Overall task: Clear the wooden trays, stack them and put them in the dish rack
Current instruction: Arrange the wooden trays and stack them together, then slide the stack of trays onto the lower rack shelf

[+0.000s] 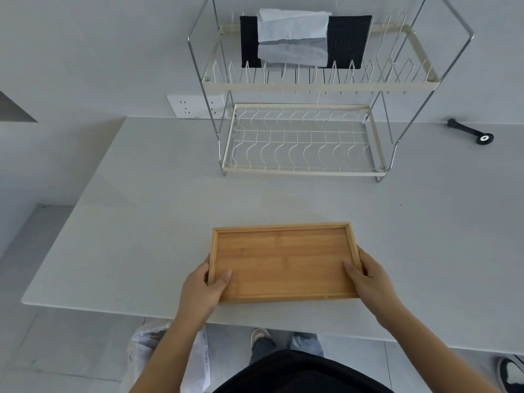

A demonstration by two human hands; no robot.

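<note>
An empty wooden tray (283, 259) lies near the front edge of the white counter (127, 222); whether another tray sits under it I cannot tell. My left hand (202, 287) grips its left edge, thumb inside on the tray floor. My right hand (368, 279) grips the right edge the same way. Behind it stands a two-tier wire dish rack (303, 146); its lower tier is empty, and folded black and pale grey cloths (295, 41) lie on the upper tier.
A black tool with a round end (472, 131) lies on the counter right of the rack. A wall socket (195, 106) is left of the rack. A white plastic bag (153, 353) stands on the floor below the counter edge.
</note>
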